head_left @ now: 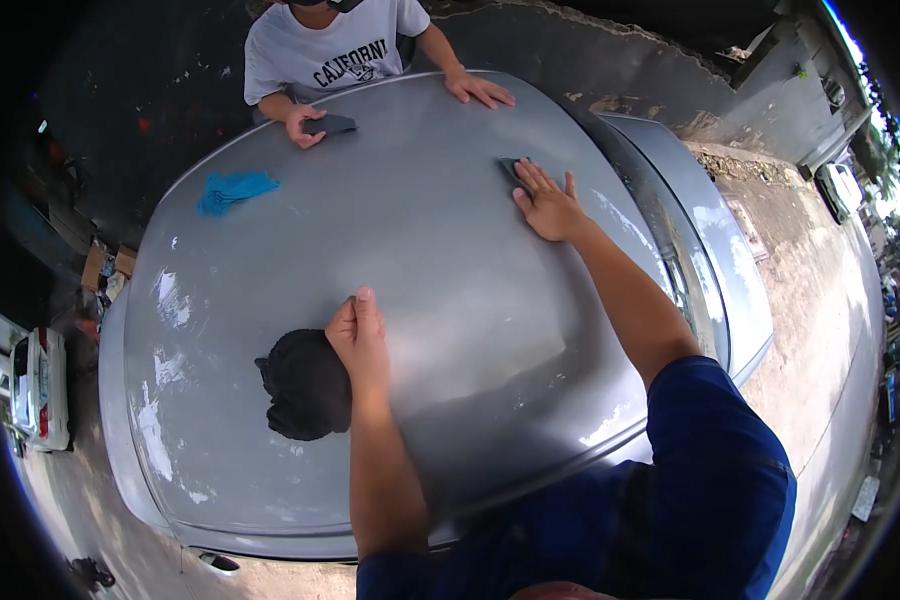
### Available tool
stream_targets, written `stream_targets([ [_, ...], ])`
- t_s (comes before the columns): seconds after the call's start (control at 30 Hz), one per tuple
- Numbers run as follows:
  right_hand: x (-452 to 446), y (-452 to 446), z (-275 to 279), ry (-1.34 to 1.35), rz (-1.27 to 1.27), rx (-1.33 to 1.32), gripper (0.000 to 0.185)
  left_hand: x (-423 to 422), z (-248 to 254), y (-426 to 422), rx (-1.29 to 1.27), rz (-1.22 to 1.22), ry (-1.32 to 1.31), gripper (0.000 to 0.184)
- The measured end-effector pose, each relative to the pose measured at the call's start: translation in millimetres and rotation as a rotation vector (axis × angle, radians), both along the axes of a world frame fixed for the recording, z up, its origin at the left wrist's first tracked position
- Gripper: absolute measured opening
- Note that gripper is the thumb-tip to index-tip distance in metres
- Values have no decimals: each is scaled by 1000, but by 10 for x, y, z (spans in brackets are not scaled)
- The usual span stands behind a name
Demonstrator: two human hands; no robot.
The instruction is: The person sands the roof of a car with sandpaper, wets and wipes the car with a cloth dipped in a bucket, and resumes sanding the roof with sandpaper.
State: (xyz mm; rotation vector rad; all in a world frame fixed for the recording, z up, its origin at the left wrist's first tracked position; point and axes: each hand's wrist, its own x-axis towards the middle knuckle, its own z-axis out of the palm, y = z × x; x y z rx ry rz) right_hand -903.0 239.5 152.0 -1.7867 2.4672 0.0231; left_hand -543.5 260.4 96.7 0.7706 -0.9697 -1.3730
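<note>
My right hand (547, 203) lies on the silver-grey car roof (430, 210), fingers stretched over a dark sheet of sandpaper (510, 168) that shows past its left side. The thumb is against the sheet. My left hand (361, 335) is closed in a fist on the roof, its thumb along the top, with nothing visible in it. Beside that wrist a bunched black cloth (305, 385) lies on the roof, partly behind the hand. Whitish scuffed patches run along the roof's left edge.
Across the roof stands another person (335, 55), one hand holding a dark grey sheet (330, 125), the other flat on the roof edge. A crumpled blue cloth (235, 190) lies at the roof's far left. A white car (40, 390) is parked to the left.
</note>
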Motion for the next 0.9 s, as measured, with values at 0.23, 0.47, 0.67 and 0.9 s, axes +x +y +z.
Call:
stream_targets([
  [0.23, 1025, 108, -97, 49, 220, 41, 73, -2, -26, -25, -1, 33, 9, 55],
  [0.47, -566, -120, -45, 11, -212, -36, 75, -5, -17, -14, 1, 0, 23, 52],
  [0.67, 558, 349, -239, 103, 195, -57, 75, 5, -57, -37, 41, -8, 48, 51],
  [0.9, -172, -80, -28, -9, 90, -45, 72, 28, -22, -10, 42, -8, 6, 46],
])
